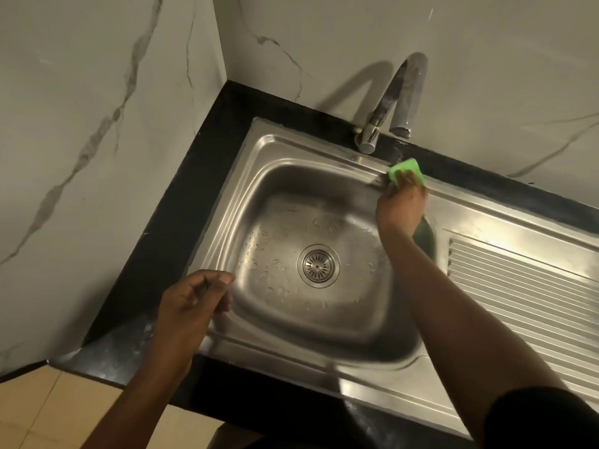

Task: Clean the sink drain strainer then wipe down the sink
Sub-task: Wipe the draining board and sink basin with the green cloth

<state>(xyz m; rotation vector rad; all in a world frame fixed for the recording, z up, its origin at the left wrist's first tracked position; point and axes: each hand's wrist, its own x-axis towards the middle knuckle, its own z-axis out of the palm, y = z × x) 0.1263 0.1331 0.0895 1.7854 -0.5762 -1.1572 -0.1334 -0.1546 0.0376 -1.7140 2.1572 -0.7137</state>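
Head view looks down on the drain strainer [318, 266], seated in its hole at the middle of the sink [246, 176] basin floor, with water drops scattered around it. At the far rim of the basin, just below the faucet [389, 105], the right hand [400, 209] presses a green sponge [406, 170] against the steel edge, fingers clamped over it. On the near left corner of the rim, the left hand [194, 303] hovers or rests with fingers curled loosely together, holding nothing. Right of the basin lies the ribbed drainboard [525, 286], and a black countertop [181, 196] frames the whole.
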